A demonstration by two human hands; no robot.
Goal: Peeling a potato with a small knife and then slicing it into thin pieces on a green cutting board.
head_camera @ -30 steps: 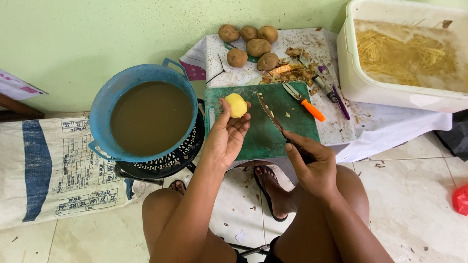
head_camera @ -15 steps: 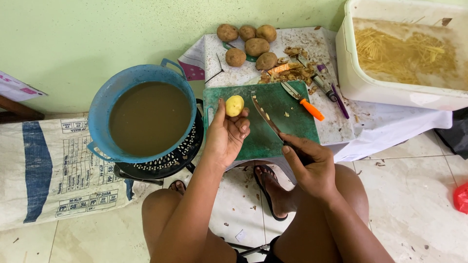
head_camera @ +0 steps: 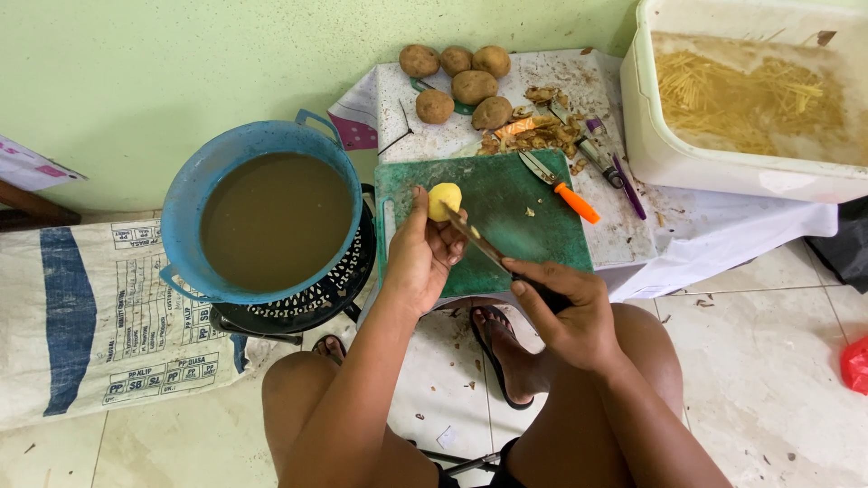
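Over the green plastic cutting board (head_camera: pixel 506 217), our left hand (head_camera: pixel 420 258) cupped the peeled yellow potato (head_camera: pixel 443 199); our right hand (head_camera: pixel 565 312), fist closed, held the steel kitchen knife (head_camera: pixel 475 239) against it. Fingers were best kept clear of the edge.

The knife (head_camera: pixel 476 240) in the right hand (head_camera: pixel 565 312) now swings left, its tip touching the peeled potato (head_camera: pixel 443 200) held by the left hand (head_camera: pixel 420 253).

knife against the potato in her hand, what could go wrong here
The knife blade meets the peeled potato right by the left hand's fingertips, so a slip could cut them. The small, likely wet potato could pop free toward the blue basin of murky water or the floor.
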